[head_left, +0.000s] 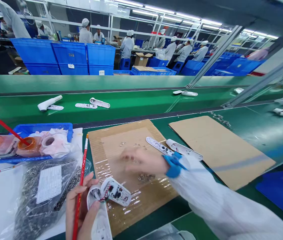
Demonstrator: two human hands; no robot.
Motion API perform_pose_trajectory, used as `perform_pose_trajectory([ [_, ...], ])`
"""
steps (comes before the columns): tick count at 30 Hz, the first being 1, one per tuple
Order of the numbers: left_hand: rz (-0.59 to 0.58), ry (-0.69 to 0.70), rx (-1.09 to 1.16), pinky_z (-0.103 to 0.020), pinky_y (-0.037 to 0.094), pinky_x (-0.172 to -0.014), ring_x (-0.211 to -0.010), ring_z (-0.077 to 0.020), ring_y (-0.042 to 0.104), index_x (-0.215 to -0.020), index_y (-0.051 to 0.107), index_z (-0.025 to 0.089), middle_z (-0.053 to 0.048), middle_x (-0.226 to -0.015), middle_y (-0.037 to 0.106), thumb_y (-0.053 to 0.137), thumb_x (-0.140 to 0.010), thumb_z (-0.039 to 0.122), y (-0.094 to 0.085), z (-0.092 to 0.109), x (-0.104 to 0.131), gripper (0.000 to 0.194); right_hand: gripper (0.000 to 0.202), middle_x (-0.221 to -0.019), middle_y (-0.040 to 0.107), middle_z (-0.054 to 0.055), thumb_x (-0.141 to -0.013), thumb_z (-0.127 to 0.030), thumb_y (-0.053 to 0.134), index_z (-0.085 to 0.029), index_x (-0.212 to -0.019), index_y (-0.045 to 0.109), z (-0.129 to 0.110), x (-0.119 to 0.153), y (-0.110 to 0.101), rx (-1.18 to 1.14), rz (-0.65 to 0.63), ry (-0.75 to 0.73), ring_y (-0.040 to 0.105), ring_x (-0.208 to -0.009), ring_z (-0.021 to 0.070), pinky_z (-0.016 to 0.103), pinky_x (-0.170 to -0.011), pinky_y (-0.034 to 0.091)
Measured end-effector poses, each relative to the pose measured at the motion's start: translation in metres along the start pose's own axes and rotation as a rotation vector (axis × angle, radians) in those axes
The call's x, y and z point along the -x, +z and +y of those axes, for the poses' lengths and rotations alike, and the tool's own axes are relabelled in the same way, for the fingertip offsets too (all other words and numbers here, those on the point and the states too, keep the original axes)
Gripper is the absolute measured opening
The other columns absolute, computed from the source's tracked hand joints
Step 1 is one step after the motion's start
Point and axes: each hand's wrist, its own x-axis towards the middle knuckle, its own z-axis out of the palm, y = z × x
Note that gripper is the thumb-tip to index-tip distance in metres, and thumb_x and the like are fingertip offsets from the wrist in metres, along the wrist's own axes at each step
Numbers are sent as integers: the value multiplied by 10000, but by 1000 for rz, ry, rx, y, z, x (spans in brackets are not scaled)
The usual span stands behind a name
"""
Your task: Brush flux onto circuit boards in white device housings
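My left hand (81, 206) is closed around an opened white plastic housing (100, 221) and a slim red paintbrush (83, 166). Wires join this housing to a white cover with a circuit board (117, 191), which tilts out to the right. Over the taped cardboard sheet (131, 213) is my right hand (144, 160), smeared by motion, with a blue band at its wrist. Small metal parts (145, 177) lie in loose clusters on the cardboard around it. Just beyond that hand rest a second circuit-board cover (160, 146) and its white shell (184, 150).
To the left are a blue tray (66, 126) with jars, including an orange-rimmed jar (28, 146), and a plastic bag of small dark parts (48, 190). Another cardboard sheet (221, 146) lies right. White housings (50, 102) sit on the green conveyor (131, 103); people work behind.
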Motion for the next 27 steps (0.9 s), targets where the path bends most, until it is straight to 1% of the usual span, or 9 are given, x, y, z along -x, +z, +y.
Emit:
perform_pose_trajectory([
  [2,38,-11,43,-300,504,-660,-879,-205,580,-898,458,230,-83,-1059,560,539,-745,259,9,-2,-2,175,189,-863,594,115,-739,-138,500,-92,-894,597,29,-28,-8,96,100,157,536,-785,191,293,-716,389],
  [5,72,54,37,-320,484,-697,-882,-202,574,-848,466,224,-78,-1023,570,540,-746,246,17,-7,-5,128,109,-774,599,112,-669,-110,562,-87,-764,609,62,-61,-8,177,93,265,534,-717,192,269,-638,378],
  [8,76,116,-44,-334,462,-733,-900,-203,566,-843,467,217,-86,-1040,557,525,-755,225,18,-16,-7,106,85,-706,607,73,-641,-85,570,-108,-714,606,76,-74,-3,208,32,298,529,-644,153,222,-562,361],
  [11,58,166,-184,-342,418,-791,-983,-208,522,-871,470,215,-95,-1093,529,486,-771,187,20,-25,-8,106,81,-664,609,49,-661,-83,539,-124,-679,605,78,-76,-2,224,-12,300,520,-597,126,201,-524,342],
  [16,0,335,-452,-399,363,-846,-1034,-227,472,-905,483,207,-108,-1077,536,458,-768,160,21,-27,-13,148,117,-654,601,61,-657,-51,492,-121,-637,584,75,-76,-6,230,-22,243,510,-585,129,212,-518,325],
  [18,13,383,-515,-450,317,-896,-1022,-231,479,-899,493,209,-101,-1073,546,467,-759,153,20,-23,-14,153,113,-687,595,72,-679,-56,474,-114,-664,569,69,-71,-6,214,15,204,515,-631,139,223,-560,341],
  [20,60,403,-521,-463,320,-899,-1006,-233,491,-874,506,214,-85,-1049,563,504,-732,126,20,-16,-15,167,107,-693,582,56,-718,-78,450,-119,-713,550,59,-61,-7,177,47,163,510,-641,128,221,-579,358],
  [23,81,351,-400,-388,413,-798,-976,-227,514,-844,508,208,-81,-1022,574,541,-707,103,26,0,-14,176,68,-650,546,14,-756,-159,458,-143,-719,513,35,-37,-8,-124,113,75,484,-577,100,210,-532,375],
  [27,43,299,-326,-329,440,-760,-918,-194,556,-818,511,207,-66,-994,591,546,-721,129,49,24,-11,129,132,-622,507,-5,-716,-264,557,-160,-663,496,-4,0,-14,-652,181,10,468,-553,93,228,-516,382],
])
